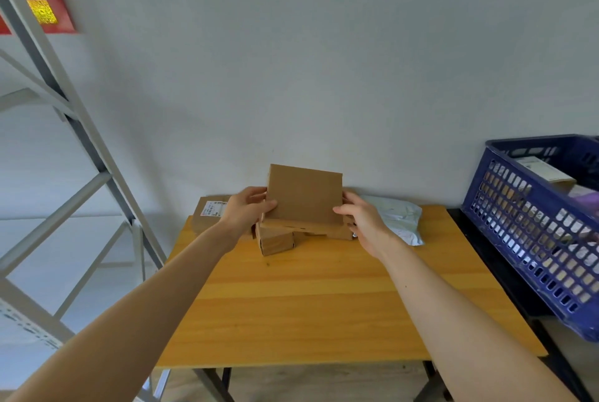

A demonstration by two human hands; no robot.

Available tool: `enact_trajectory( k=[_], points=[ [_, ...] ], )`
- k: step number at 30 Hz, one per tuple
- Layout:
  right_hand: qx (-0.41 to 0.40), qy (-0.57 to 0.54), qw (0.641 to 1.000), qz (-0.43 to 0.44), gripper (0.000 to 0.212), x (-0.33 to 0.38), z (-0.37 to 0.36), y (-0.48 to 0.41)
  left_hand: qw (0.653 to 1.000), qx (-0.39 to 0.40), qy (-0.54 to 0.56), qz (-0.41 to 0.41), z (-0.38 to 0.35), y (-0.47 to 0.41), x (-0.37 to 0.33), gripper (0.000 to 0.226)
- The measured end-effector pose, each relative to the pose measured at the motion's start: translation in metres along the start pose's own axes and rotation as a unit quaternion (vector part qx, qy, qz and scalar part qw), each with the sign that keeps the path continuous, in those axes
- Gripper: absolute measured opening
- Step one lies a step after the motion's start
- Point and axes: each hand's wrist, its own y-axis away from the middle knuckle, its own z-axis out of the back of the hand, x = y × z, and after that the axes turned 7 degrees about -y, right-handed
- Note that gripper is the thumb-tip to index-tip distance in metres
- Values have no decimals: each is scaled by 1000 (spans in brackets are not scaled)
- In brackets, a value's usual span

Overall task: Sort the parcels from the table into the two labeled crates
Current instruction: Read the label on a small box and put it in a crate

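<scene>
Gripping a flat brown box (pixel 304 197) from both sides: left hand (pixel 246 210) on its left edge, right hand (pixel 363 220) on its right edge. Left fingers (pixel 256 191) curl round behind the box, thumb on the front face. Right fingers (pixel 348 199) do the same, thumb pressed near the lower right corner. Box sits between the fingers, tipped up, plain broad face toward the camera, over the far part of the bench (pixel 324 304). Can't tell if its lower edge touches the pile beneath.

Just below the left fingers: small box (pixel 275 241) on the bench. Below the right fingers: low carton (pixel 338 233), mostly hidden by the held box and the hand. Left of the left fingers, behind the wrist: labeled box (pixel 207 212), white label on top. Right of the right fingers: grey mailer (pixel 397 221), lying flat, partly behind the right hand.

Well right of the right fingers: blue crate (pixel 534 239), slotted walls, on a black stand (pixel 492 259) beside the bench. Inside it: labeled parcel (pixel 544 171) on top, purple item (pixel 585 197) next to it, silvery and brown packets showing through the slots.

Far left of the left fingers: grey metal rack (pixel 81 142) against the wall.
</scene>
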Motion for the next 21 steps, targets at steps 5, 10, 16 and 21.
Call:
enact_trajectory(
  k=[5,10,16,21],
  points=[
    [8,-55,998,3,20,-2,-14,17,999,8,-32,-28,10,12,7,69],
    [-36,-102,994,-17,42,-6,-28,30,999,20,23,-20,17,22,15,56],
    [-99,-73,992,-16,30,-15,-39,44,997,11,70,1,20,31,19,34],
    [-90,-59,994,-16,26,-19,-47,56,997,15,79,12,26,33,23,36]
  ],
)
